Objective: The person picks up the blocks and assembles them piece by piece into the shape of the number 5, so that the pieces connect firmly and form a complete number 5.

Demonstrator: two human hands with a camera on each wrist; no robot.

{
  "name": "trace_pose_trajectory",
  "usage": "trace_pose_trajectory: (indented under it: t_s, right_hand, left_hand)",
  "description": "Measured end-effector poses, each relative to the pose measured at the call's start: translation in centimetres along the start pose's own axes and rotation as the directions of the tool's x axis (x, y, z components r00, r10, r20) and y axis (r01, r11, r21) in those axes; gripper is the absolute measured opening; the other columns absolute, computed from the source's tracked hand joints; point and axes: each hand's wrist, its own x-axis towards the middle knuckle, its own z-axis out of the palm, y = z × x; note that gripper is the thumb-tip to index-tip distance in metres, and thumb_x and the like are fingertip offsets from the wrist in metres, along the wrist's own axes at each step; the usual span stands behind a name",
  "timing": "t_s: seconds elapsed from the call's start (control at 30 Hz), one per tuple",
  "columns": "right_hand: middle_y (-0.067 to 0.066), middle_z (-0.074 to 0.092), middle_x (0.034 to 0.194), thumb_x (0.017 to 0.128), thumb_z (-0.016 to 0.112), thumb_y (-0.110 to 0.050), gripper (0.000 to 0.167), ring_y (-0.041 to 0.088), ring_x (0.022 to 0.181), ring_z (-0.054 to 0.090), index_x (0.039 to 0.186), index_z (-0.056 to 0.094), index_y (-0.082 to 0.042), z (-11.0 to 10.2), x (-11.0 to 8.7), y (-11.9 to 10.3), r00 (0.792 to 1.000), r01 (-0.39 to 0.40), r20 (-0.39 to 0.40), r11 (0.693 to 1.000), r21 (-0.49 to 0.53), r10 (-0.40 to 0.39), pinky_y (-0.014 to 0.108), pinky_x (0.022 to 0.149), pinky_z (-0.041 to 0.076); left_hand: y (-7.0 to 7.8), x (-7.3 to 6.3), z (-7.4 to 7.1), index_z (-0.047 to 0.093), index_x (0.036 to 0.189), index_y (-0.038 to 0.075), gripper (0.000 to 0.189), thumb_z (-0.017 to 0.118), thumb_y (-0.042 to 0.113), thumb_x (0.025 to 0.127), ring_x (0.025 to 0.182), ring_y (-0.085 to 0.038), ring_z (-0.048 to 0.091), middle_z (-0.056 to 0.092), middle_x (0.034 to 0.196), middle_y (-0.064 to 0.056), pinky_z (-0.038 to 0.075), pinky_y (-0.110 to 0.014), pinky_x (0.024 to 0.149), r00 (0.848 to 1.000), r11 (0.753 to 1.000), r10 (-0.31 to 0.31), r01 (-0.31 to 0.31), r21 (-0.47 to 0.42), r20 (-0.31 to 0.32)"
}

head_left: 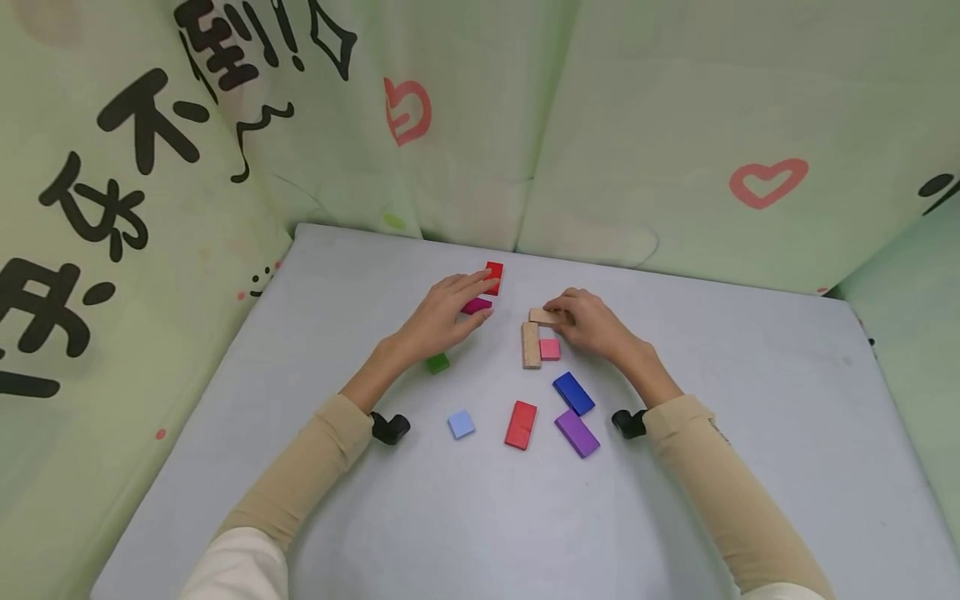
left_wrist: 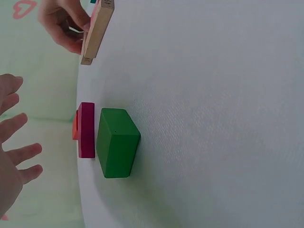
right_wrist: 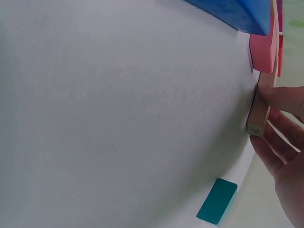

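Observation:
At the far middle of the table my right hand [head_left: 592,321] pinches a plain wooden block [head_left: 542,317] between thumb and fingers. That block lies crosswise at the far end of a second wooden block [head_left: 531,346], and a pink block [head_left: 550,349] sits in the corner between them. My left hand [head_left: 442,317] hovers with fingers spread, holding nothing, over a magenta block [head_left: 476,306] and a red block [head_left: 495,269]. Below its wrist is a green block [left_wrist: 114,142]. In the right wrist view a teal block [right_wrist: 217,202] lies beyond the pinched wood.
Nearer me lie a dark blue block [head_left: 573,393], a purple block [head_left: 577,433], another red block [head_left: 521,425] and a light blue block [head_left: 461,424]. A printed green curtain [head_left: 630,125] rises behind the table's far edge and along its sides.

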Motion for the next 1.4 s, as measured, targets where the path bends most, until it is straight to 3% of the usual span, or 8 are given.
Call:
trace_pose_trajectory:
  t_s: [0.47, 0.6, 0.77, 0.87, 0.97, 1.1, 1.2, 1.4]
  right_hand:
    - [0.023, 0.069, 0.114, 0.093, 0.069, 0.002, 0.029, 0.035, 0.102, 0.062, 0.121, 0.070, 0.006, 0.0, 0.4, 1.2, 0.999, -0.015, -0.038, 1.000, 0.022, 0.016, 0.050, 0.092, 0.053]
    - [0.022, 0.069, 0.113, 0.093, 0.070, 0.001, 0.028, 0.033, 0.101, 0.062, 0.121, 0.071, 0.005, -0.2, 0.6, 1.2, 0.999, -0.039, -0.019, 0.999, 0.023, 0.039, 0.049, 0.092, 0.053]
    - [0.019, 0.069, 0.108, 0.092, 0.070, 0.002, 0.027, 0.031, 0.099, 0.062, 0.119, 0.072, 0.005, -0.5, 1.1, 0.9, 0.997, -0.077, 0.009, 0.997, 0.027, 0.077, 0.047, 0.091, 0.054]
    - [0.019, 0.069, 0.110, 0.093, 0.069, 0.002, 0.028, 0.032, 0.101, 0.063, 0.120, 0.072, 0.005, -0.6, 1.5, 0.5, 0.994, -0.102, 0.037, 0.994, 0.036, 0.101, 0.048, 0.094, 0.054]
    - [0.019, 0.069, 0.112, 0.093, 0.069, 0.002, 0.028, 0.032, 0.104, 0.063, 0.121, 0.072, 0.005, -0.7, 1.8, 0.3, 0.990, -0.126, 0.064, 0.991, 0.040, 0.123, 0.048, 0.098, 0.053]
    - [0.019, 0.069, 0.112, 0.093, 0.070, 0.002, 0.028, 0.032, 0.104, 0.063, 0.121, 0.072, 0.005, -0.7, 1.9, 0.1, 0.989, -0.132, 0.069, 0.991, 0.037, 0.129, 0.048, 0.098, 0.053]
    - [0.019, 0.069, 0.111, 0.092, 0.070, 0.003, 0.028, 0.031, 0.101, 0.063, 0.120, 0.073, 0.006, -0.7, 1.8, 0.1, 0.991, -0.124, 0.061, 0.992, 0.039, 0.121, 0.048, 0.096, 0.053]
    - [0.019, 0.069, 0.110, 0.092, 0.070, 0.003, 0.028, 0.030, 0.099, 0.063, 0.120, 0.073, 0.006, -0.5, 2.0, 0.2, 0.991, -0.122, 0.055, 0.991, 0.051, 0.120, 0.047, 0.094, 0.054]
  left_hand:
    - [-0.5, 1.7, -0.1, 0.049, 0.154, 0.015, 0.057, 0.066, 0.023, 0.101, 0.151, -0.038, 0.034, 0.038, 0.165, -0.009, 0.024, -0.053, 0.125, 0.998, 0.992, 0.008, -0.016, 0.129, 0.066]
    - [-0.8, 2.9, -0.2, 0.047, 0.155, 0.016, 0.056, 0.062, 0.023, 0.103, 0.151, -0.038, 0.034, 0.038, 0.165, -0.010, 0.025, -0.053, 0.125, 0.993, 0.986, 0.005, -0.023, 0.164, 0.114]
    - [-1.6, 5.1, -0.9, 0.047, 0.154, 0.012, 0.055, 0.057, 0.003, 0.101, 0.149, -0.037, 0.037, 0.039, 0.164, -0.013, 0.028, -0.052, 0.124, 0.987, 0.983, 0.011, -0.041, 0.181, 0.161]
    - [-2.1, 6.3, -1.2, 0.044, 0.156, 0.011, 0.061, 0.054, -0.006, 0.098, 0.153, -0.034, 0.032, 0.034, 0.167, -0.011, 0.029, -0.048, 0.124, 0.973, 0.980, -0.016, -0.030, 0.196, 0.229]
    - [-2.3, 7.4, -1.1, 0.041, 0.159, 0.014, 0.066, 0.056, -0.007, 0.098, 0.157, -0.030, 0.023, 0.029, 0.169, -0.008, 0.034, -0.043, 0.122, 0.947, 0.974, -0.047, -0.028, 0.227, 0.319]
    - [-2.3, 8.6, -0.7, 0.040, 0.159, 0.015, 0.066, 0.059, -0.003, 0.098, 0.159, -0.028, 0.018, 0.028, 0.170, -0.006, 0.038, -0.040, 0.120, 0.903, 0.949, -0.048, -0.092, 0.301, 0.427]
    - [-2.0, 9.3, -0.5, 0.044, 0.157, 0.013, 0.062, 0.060, -0.002, 0.099, 0.159, -0.028, 0.018, 0.032, 0.168, -0.008, 0.036, -0.041, 0.121, 0.881, 0.925, -0.034, -0.151, 0.348, 0.472]
    - [-1.8, 9.8, -0.3, 0.058, 0.144, 0.007, 0.048, 0.061, -0.003, 0.098, 0.153, -0.029, 0.034, 0.051, 0.155, -0.012, 0.038, -0.040, 0.120, 0.880, 0.900, -0.016, -0.194, 0.391, 0.474]
